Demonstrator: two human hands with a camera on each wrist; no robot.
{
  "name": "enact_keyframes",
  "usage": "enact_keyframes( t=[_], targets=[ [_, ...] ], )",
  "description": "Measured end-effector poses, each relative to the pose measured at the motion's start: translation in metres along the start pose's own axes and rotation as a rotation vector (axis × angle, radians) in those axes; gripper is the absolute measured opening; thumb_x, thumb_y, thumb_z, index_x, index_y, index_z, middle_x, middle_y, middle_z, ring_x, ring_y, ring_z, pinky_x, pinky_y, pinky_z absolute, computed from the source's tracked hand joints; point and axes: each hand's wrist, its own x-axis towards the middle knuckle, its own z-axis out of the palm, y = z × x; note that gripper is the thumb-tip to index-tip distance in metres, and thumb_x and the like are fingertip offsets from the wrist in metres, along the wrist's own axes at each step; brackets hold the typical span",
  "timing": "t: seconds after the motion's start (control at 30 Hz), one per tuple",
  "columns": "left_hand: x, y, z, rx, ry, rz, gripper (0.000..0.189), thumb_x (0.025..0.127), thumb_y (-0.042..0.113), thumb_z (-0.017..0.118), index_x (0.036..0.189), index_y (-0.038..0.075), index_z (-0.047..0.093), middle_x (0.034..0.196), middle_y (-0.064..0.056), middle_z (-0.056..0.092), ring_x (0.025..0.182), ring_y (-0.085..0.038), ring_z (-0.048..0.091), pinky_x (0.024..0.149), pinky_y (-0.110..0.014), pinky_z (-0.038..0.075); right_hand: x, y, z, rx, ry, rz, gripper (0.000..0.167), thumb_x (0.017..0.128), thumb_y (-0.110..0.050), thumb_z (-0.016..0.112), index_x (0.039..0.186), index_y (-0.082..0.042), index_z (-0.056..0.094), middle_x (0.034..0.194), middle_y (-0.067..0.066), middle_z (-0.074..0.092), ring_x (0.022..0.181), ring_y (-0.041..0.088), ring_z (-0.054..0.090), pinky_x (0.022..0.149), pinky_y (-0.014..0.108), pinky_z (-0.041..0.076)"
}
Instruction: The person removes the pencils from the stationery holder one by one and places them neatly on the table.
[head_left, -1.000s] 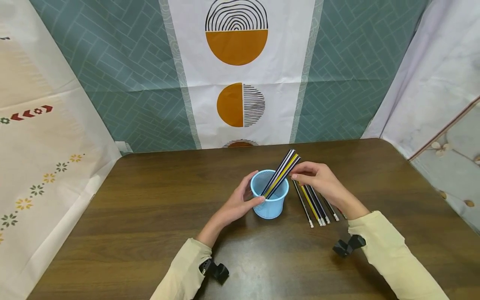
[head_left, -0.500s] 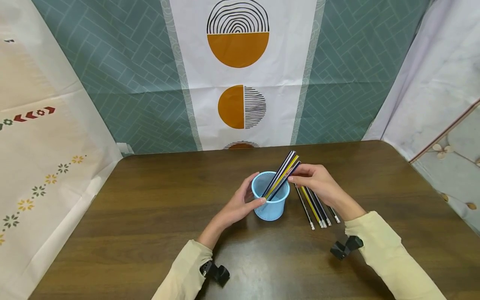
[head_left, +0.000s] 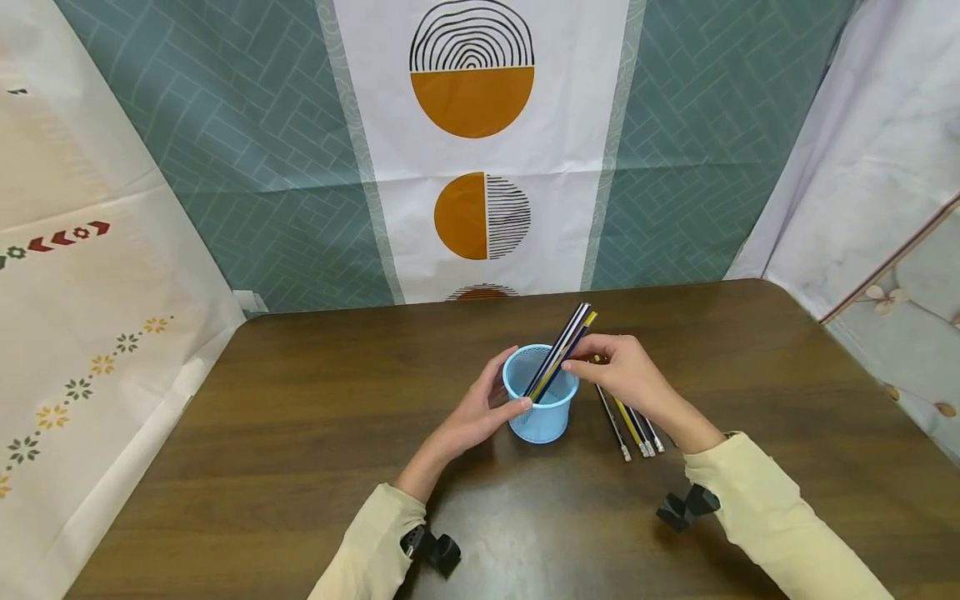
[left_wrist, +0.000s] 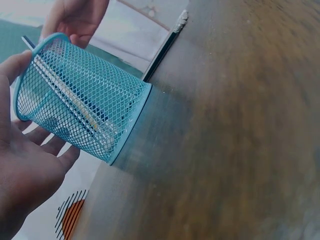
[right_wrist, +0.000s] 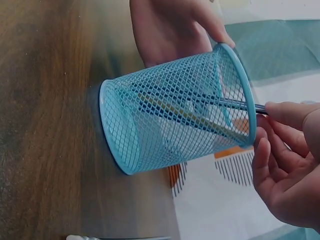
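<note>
A light blue mesh pencil cup stands upright on the table, with several striped black, white and yellow pencils leaning in it toward the right. My left hand holds the cup from the left, its thumb at the near rim and its fingers round the far side. At the right of the rim, my right hand pinches a dark pencil whose lower end is inside the cup. Through the mesh in the left wrist view, the pencils' lower ends show near the base. Right fingertips partly cover the pencils in the head view.
To the right of the cup, several pencils lie on the brown wooden table, eraser ends toward me, partly under my right hand. A patterned cloth hangs behind the table's far edge. Each sleeve carries a small black camera.
My right hand has moved left and slightly down to the cup's rim, lowering the pinched dark pencil among the others. My left hand has stayed on the cup.
</note>
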Motion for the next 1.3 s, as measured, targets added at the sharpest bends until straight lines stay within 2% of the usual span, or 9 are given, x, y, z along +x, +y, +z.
enact_keyframes(
  t=[0.27, 0.5, 0.7, 0.77, 0.9, 1.03, 1.3],
  targets=[
    [0.0, 0.002, 0.0, 0.0, 0.0, 0.001, 0.072, 0.092, 0.003, 0.063, 0.15, 0.002, 0.022, 0.145, -0.022, 0.037, 0.134, -0.034, 0.037, 0.109, -0.049, 0.029, -0.001, -0.006, 0.002, 0.015, 0.029, -0.008, 0.013, 0.086, -0.006, 0.072, 0.096, 0.003, 0.07, 0.088, 0.01, 0.071, 0.073, 0.023, 0.067, 0.063, 0.029, 0.055],
    [-0.001, 0.0, 0.001, 0.004, 0.004, -0.002, 0.072, 0.092, 0.003, 0.064, 0.15, 0.003, 0.022, 0.144, -0.021, 0.038, 0.133, -0.034, 0.038, 0.108, -0.05, 0.03, -0.002, -0.006, 0.004, 0.044, 0.066, -0.019, 0.012, 0.086, -0.002, 0.071, 0.096, 0.004, 0.068, 0.086, 0.012, 0.07, 0.064, 0.021, 0.066, 0.06, 0.028, 0.055],
    [-0.002, -0.001, 0.002, 0.003, 0.005, -0.008, 0.071, 0.092, 0.003, 0.063, 0.15, 0.003, 0.023, 0.145, -0.021, 0.038, 0.134, -0.035, 0.037, 0.109, -0.049, 0.03, -0.003, -0.007, 0.003, 0.041, 0.102, -0.027, 0.01, 0.087, -0.001, 0.069, 0.096, 0.003, 0.067, 0.086, 0.011, 0.07, 0.068, 0.028, 0.067, 0.062, 0.027, 0.055],
    [-0.002, -0.001, 0.002, 0.004, 0.006, -0.006, 0.071, 0.092, 0.003, 0.063, 0.15, 0.002, 0.022, 0.145, -0.022, 0.038, 0.134, -0.035, 0.037, 0.109, -0.049, 0.03, -0.003, -0.007, 0.002, 0.047, 0.115, -0.035, 0.009, 0.088, -0.001, 0.068, 0.096, 0.003, 0.066, 0.086, 0.011, 0.069, 0.068, 0.027, 0.067, 0.062, 0.027, 0.056],
    [-0.002, -0.002, 0.003, 0.005, 0.006, 0.007, 0.071, 0.092, 0.003, 0.063, 0.15, 0.002, 0.022, 0.144, -0.022, 0.038, 0.133, -0.035, 0.038, 0.108, -0.049, 0.031, -0.001, -0.01, 0.0, 0.053, 0.138, -0.067, 0.008, 0.089, -0.002, 0.067, 0.096, 0.003, 0.065, 0.087, 0.012, 0.069, 0.067, 0.019, 0.066, 0.063, 0.032, 0.057],
    [-0.001, -0.002, 0.002, -0.003, 0.006, 0.02, 0.07, 0.092, 0.002, 0.063, 0.15, 0.002, 0.023, 0.143, -0.022, 0.039, 0.132, -0.035, 0.039, 0.108, -0.049, 0.031, 0.0, -0.013, -0.002, 0.044, 0.155, -0.084, 0.008, 0.09, -0.003, 0.067, 0.096, 0.003, 0.065, 0.087, 0.012, 0.069, 0.067, 0.014, 0.066, 0.065, 0.03, 0.056],
    [0.001, -0.002, 0.001, -0.007, 0.007, 0.032, 0.069, 0.092, 0.003, 0.063, 0.149, 0.001, 0.024, 0.142, -0.023, 0.04, 0.132, -0.035, 0.04, 0.107, -0.049, 0.032, 0.004, -0.019, -0.009, 0.092, 0.176, -0.116, 0.013, 0.092, -0.002, 0.064, 0.102, 0.006, 0.063, 0.091, 0.017, 0.068, 0.071, 0.015, 0.068, 0.069, 0.024, 0.056]
  ],
)
